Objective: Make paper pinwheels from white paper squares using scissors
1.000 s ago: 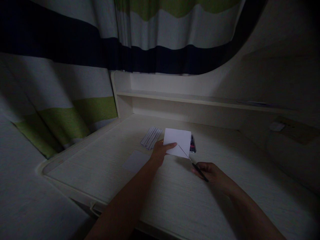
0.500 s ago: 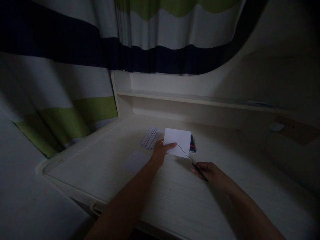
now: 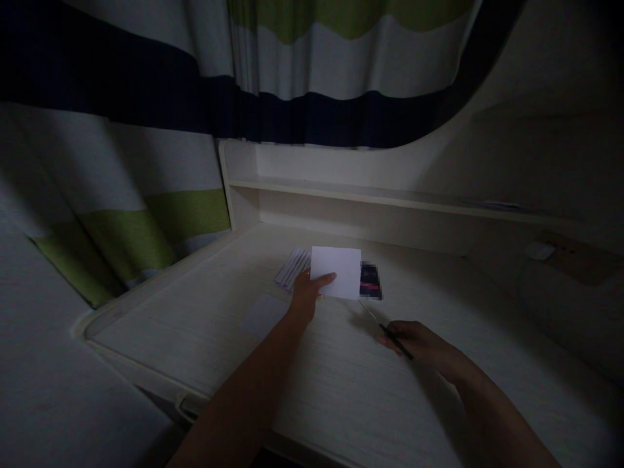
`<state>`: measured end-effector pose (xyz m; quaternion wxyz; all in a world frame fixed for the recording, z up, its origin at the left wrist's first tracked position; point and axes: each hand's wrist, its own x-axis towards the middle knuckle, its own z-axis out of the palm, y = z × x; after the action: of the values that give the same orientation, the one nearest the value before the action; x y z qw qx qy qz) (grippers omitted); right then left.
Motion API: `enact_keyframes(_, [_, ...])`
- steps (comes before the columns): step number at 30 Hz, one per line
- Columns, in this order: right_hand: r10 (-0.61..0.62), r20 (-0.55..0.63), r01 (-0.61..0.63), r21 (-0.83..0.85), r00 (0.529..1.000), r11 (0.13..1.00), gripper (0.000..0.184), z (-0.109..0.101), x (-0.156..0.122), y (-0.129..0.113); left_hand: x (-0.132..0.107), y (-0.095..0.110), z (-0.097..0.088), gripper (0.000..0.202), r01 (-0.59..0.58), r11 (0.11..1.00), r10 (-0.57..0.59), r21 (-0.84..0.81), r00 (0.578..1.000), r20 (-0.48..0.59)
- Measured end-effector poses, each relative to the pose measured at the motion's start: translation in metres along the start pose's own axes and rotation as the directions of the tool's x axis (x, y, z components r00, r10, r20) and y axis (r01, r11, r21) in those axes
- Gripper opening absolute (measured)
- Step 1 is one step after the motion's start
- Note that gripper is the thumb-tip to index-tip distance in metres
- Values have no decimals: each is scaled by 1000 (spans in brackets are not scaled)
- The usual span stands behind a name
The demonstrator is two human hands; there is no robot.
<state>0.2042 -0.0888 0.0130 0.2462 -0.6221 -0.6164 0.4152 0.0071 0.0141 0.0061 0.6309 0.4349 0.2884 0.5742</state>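
Observation:
My left hand (image 3: 308, 291) pinches a white sheet of paper (image 3: 336, 263) by its lower left, thumb on top and the other fingers mostly hidden beneath. The sheet is held above the desk. My right hand (image 3: 407, 338) is closed around a black-handled tool (image 3: 397, 341) with a thin, straight metal end pointing up and left. Its tip is close to the sheet's lower right corner; whether it touches, I cannot tell. Behind the left hand lie several folded white paper strips (image 3: 291, 266), partly covered. Another flat paper (image 3: 264, 313) rests left of my left wrist.
A dark, pixelated item with a red band (image 3: 370, 285) lies right of the sheet. The white desk (image 3: 195, 338) has a raised shelf (image 3: 341, 188) along its back. A striped curtain (image 3: 185, 214) hangs left and behind. A wall socket plate (image 3: 580, 257) is at the right.
The sheet and my left hand have shifted slightly left, uncovering more of the dark item. The tool has moved down and right, so its metal end no longer overlaps the middle of the sheet.

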Motion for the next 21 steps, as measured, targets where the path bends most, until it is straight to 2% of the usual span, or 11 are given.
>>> enact_keyframes(4, [66, -46, -67, -19, 997, 998, 35, -7, 0, 2, 1, 2, -1, 40, 9, 1000, -9, 2, 1000, -22])
enact_keyframes(7, [88, -154, -82, 45, 984, 996, 37, -7, 1, 2, 0, 2, -1, 40, 10, 995, -11, 95, 1000, 11])
enact_keyframes(12, [-72, -339, 160, 238, 938, 958, 37, 3, 7, -1, -7, -1, 4, 37, -1, 952, -39, 306, 992, 124])
enact_keyframes(14, [-83, -391, 218, 314, 916, 924, 35, 10, 10, -2, -10, -5, 6, 39, 0, 940, -61, 341, 984, 170])
enact_keyframes(18, [-57, -443, 273, 442, 895, 854, 37, 18, 15, 0, -12, -10, 8, 44, -4, 943, -89, 334, 961, 261])
enact_keyframes(21, [-33, -451, 262, 456, 892, 850, 34, 18, 17, 4, -14, -10, 10, 45, 19, 958, -116, 285, 939, 325])
